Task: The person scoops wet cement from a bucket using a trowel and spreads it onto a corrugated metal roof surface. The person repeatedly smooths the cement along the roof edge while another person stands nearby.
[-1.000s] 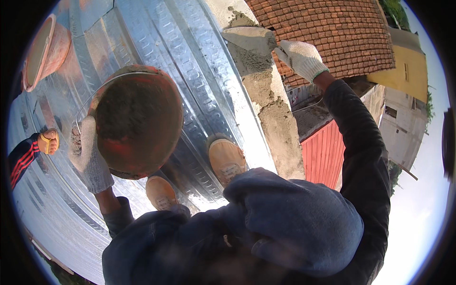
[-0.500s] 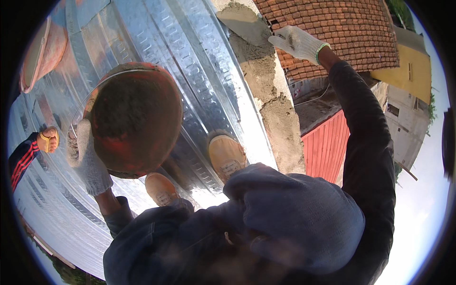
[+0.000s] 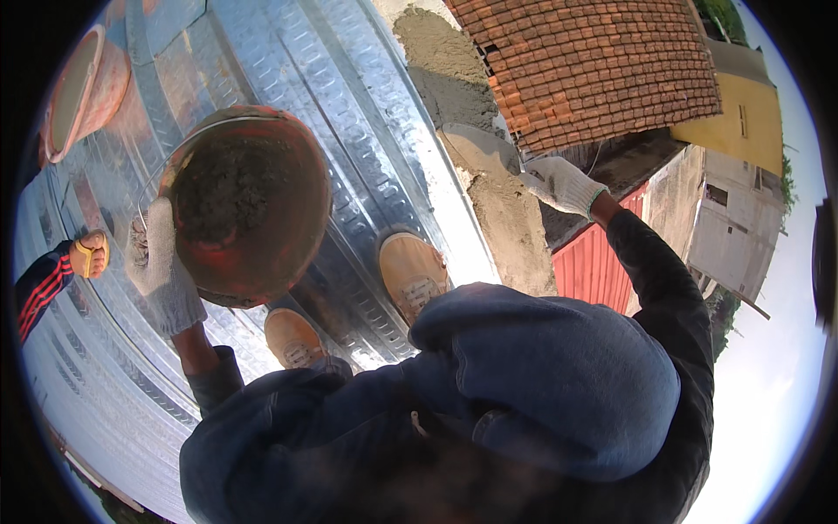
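Note:
My left hand [image 3: 163,262], in a pale knit glove, grips the rim of a reddish bucket [image 3: 288,236] at its left side, beside the thin wire handle. Dark wet mortar [image 3: 231,192] lies inside the tilted bucket. Out to the right, my gloved right hand [image 3: 563,185] is closed, apparently round a trowel's handle, which the fingers hide. The trowel's blade [image 3: 480,150] lies flat over the top of a mortar-covered wall [image 3: 511,236]. Rougher, darker fresh mortar [image 3: 441,65] covers the wall beyond the blade.
My shoes [image 3: 412,269] stand on ribbed shiny metal sheeting [image 3: 349,113]. Another bucket [image 3: 92,92] sits at the far left. Below it is another person's foot [image 3: 90,254] in a yellow sandal. Past the wall are a tiled roof [image 3: 602,70] and red metal sheeting [image 3: 594,271] lower down.
My right hand and the trowel have come nearer along the wall top, exposing rough mortar beyond. The bucket has shifted slightly upward in view and its mortar shows more clearly; my left hand keeps its grip.

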{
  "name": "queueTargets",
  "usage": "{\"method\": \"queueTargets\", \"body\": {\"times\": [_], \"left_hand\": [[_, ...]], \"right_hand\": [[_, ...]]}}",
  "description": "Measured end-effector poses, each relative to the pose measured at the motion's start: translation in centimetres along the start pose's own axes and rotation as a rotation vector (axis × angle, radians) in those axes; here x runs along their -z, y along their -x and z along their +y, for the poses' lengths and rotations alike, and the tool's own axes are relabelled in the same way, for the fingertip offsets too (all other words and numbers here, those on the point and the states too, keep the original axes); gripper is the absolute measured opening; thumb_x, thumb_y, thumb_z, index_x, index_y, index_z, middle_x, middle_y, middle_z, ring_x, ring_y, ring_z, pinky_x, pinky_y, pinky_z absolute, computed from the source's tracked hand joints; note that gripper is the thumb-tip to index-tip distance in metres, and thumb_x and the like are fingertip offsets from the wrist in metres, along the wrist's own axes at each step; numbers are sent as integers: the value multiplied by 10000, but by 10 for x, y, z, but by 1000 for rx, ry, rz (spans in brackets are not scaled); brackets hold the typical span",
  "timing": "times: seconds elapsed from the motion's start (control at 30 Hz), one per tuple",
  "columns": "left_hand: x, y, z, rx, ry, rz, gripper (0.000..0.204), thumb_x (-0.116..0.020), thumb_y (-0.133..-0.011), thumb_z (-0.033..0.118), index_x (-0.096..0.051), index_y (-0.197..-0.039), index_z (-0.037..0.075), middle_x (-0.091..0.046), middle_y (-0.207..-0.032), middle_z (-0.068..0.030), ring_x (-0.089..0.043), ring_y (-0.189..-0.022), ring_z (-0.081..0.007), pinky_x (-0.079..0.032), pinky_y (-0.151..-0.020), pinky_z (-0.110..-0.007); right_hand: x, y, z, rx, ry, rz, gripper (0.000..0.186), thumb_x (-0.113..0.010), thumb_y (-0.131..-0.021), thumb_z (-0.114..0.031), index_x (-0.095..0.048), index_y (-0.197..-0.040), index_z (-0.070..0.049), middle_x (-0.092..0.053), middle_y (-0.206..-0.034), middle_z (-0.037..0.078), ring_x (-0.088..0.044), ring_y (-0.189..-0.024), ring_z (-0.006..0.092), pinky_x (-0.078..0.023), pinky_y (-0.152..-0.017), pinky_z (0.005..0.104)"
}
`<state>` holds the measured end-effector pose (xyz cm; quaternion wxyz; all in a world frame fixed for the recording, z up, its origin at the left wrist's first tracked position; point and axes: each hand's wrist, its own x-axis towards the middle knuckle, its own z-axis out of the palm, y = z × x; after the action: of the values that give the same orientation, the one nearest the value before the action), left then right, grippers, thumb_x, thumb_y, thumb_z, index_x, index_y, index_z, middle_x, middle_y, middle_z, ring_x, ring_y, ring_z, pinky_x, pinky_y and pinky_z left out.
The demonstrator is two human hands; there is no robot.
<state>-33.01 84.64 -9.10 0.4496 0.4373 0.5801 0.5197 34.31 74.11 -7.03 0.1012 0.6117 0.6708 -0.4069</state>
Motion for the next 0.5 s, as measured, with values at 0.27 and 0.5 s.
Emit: {"method": "queueTargets", "body": {"times": [0.27, 0.5], "left_hand": [[-41, 21, 32, -31, -66, 10, 186, -748, -1065, 137, -785, -1179, -6, -725, -1035, 8, -639, -922, -66, -501, -873, -229], [-50, 32, 47, -27, -182, 10, 189, -730, -1089, 201, -770, -1086, 16, -679, -968, 32, -580, -897, -57, -470, -835, -232]], "right_hand": [[-58, 58, -4, -139, -2, 25, 283, -626, -1078, -290, -674, -1031, -15, -661, -841, 250, -632, -777, 453, -511, -704, 475], [-105, 91, 2, -167, 145, 176, 287, -623, -1082, -334, -690, -1155, -64, -714, -877, 207, -702, -831, 441, -534, -704, 491]]}}
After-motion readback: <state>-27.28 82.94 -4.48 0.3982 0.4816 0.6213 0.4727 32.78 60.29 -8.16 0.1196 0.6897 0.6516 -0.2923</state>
